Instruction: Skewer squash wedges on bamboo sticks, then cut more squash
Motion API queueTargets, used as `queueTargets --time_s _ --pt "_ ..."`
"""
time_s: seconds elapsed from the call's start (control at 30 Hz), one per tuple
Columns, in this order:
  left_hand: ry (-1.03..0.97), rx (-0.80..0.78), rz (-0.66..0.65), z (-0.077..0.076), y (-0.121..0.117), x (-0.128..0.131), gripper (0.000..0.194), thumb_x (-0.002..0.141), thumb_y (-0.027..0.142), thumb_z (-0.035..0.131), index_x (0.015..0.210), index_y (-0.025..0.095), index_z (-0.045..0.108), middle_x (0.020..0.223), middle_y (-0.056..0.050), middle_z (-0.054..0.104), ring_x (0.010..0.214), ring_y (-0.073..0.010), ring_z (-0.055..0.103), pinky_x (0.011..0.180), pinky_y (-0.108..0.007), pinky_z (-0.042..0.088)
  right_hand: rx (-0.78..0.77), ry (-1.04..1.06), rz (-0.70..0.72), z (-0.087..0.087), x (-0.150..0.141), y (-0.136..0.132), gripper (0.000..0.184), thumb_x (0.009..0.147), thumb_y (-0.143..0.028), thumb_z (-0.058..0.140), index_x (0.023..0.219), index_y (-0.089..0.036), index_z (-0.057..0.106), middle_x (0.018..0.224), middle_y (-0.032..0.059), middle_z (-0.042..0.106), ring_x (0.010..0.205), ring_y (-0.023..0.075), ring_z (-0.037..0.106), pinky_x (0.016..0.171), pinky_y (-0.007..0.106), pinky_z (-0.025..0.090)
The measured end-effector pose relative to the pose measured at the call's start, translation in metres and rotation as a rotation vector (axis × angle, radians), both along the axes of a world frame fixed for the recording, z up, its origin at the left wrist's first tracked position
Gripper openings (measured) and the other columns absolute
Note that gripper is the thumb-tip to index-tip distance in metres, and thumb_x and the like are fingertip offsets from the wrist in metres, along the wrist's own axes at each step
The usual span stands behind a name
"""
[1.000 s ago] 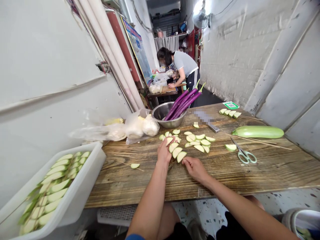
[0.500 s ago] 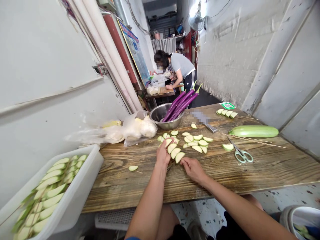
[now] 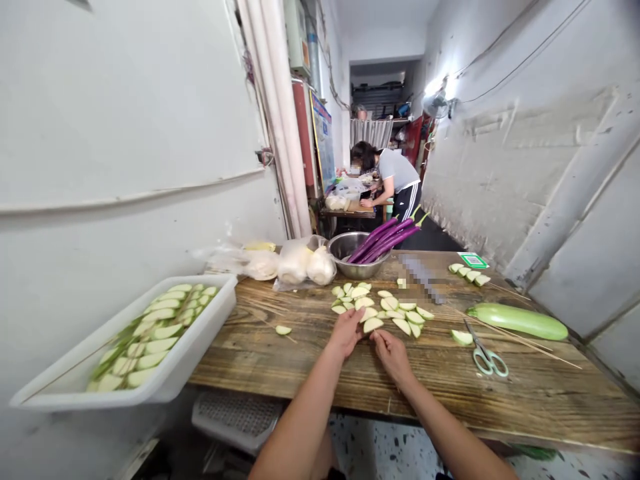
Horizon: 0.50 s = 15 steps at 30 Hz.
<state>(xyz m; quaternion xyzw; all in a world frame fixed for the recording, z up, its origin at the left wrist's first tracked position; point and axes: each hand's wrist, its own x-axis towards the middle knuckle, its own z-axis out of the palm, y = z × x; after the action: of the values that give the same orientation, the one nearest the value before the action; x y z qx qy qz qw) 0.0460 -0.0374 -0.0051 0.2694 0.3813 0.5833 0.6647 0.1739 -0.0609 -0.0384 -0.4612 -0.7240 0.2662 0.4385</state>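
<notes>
Closest to me, two bare hands meet over the near side of a wooden table (image 3: 430, 383). The left hand (image 3: 347, 333) curls its fingers around the edge of a slanting row of pale green-skinned slices (image 3: 373, 325), held up just above the boards. The right hand (image 3: 393, 355) is closed, its fingertips pinched together at the row's lower end (whatever sits between them is too small for me to make out). To the left, a white tub (image 3: 207, 333) holds skewered slices (image 3: 165, 331) lying lengthwise. Well to the right of the hands lie scissors (image 3: 483, 357) with mint-green handles, pointing away. Just beyond the hands, loose slices (image 3: 401, 325) spread in two clusters. A whole pale-green gourd (image 3: 517, 321) lies on the right, thin sticks beside it. Farther back, a steel bowl (image 3: 357, 270) carries long purple eggplants (image 3: 387, 243), their stems jutting over the rim; plastic bags (image 3: 295, 263) with whitish contents slump beside it. Beyond the table, another person (image 3: 397, 170) in a grey top bends over a lower table (image 3: 370, 215).
</notes>
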Motion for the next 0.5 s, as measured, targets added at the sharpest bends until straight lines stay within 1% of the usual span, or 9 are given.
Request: queueTargets --time_s 0.1,0.23,0.3,0.33,0.4,0.43,0.5 --pt "0.007 0.000 0.131 0.001 -0.015 0.008 0.031 0.059 0.031 0.073 0.081 0.015 0.059 0.078 -0.004 0.063 0.063 -0.0119 0.058 0.057 -0.025 0.048 0.033 -0.020 0.035 0.000 0.001 -0.002 0.033 0.085 -0.036 0.035 0.077 -0.016 0.060 0.069 0.0038 0.063 0.062 0.0154 0.056 0.061 0.023 0.041" --pt "-0.081 -0.076 0.256 -0.001 -0.027 0.013 0.032 0.056 0.034 0.073 0.077 0.015 0.058 0.073 -0.003 0.062 0.058 -0.0124 0.057 0.053 -0.026 0.047 0.027 -0.067 0.081 0.002 0.001 -0.012 0.036 0.085 -0.039 0.036 0.087 -0.015 0.062 0.081 0.0082 0.067 0.071 0.0191 0.060 0.069 0.028 0.044" --pt "-0.093 -0.101 0.307 -0.002 -0.029 0.012 0.032 0.055 0.038 0.073 0.072 0.015 0.058 0.070 -0.004 0.061 0.055 -0.0127 0.056 0.051 -0.027 0.045 0.007 -0.095 0.113 0.008 -0.003 -0.016 0.037 0.084 -0.042 0.036 0.090 -0.015 0.062 0.081 0.0090 0.067 0.068 0.0199 0.060 0.067 0.029 0.046" --pt "-0.083 -0.086 0.332 -0.002 -0.029 0.010 0.032 0.055 0.039 0.073 0.071 0.015 0.059 0.070 -0.005 0.061 0.054 -0.0131 0.056 0.050 -0.026 0.045 -0.008 -0.106 0.140 0.012 -0.006 -0.018 0.038 0.084 -0.044 0.037 0.091 -0.016 0.061 0.081 0.0087 0.067 0.067 0.0201 0.061 0.066 0.030 0.047" --pt "-0.062 -0.056 0.399 0.002 -0.031 -0.002 0.032 0.055 0.040 0.072 0.070 0.015 0.060 0.072 -0.007 0.063 0.056 -0.0144 0.058 0.050 -0.026 0.044 -0.043 -0.126 0.208 0.022 -0.011 -0.024 0.038 0.082 -0.046 0.040 0.098 -0.018 0.059 0.078 0.0070 0.067 0.067 0.0203 0.061 0.065 0.029 0.048" --pt "-0.051 -0.036 0.430 0.007 -0.034 -0.011 0.031 0.056 0.040 0.072 0.070 0.015 0.060 0.072 -0.008 0.063 0.058 -0.0151 0.059 0.050 -0.025 0.044 -0.046 -0.143 0.232 0.027 -0.011 -0.029 0.039 0.081 -0.047 0.041 0.101 -0.019 0.058 0.076 0.0062 0.067 0.066 0.0203 0.062 0.064 0.030 0.049" --pt "-0.024 0.014 0.476 0.022 -0.044 -0.041 0.030 0.057 0.038 0.071 0.072 0.014 0.061 0.074 -0.009 0.064 0.062 -0.0162 0.060 0.052 -0.025 0.045 -0.014 -0.193 0.256 0.033 -0.004 -0.043 0.039 0.080 -0.047 0.044 0.107 -0.021 0.055 0.077 0.0055 0.066 0.067 0.0207 0.062 0.063 0.031 0.050"
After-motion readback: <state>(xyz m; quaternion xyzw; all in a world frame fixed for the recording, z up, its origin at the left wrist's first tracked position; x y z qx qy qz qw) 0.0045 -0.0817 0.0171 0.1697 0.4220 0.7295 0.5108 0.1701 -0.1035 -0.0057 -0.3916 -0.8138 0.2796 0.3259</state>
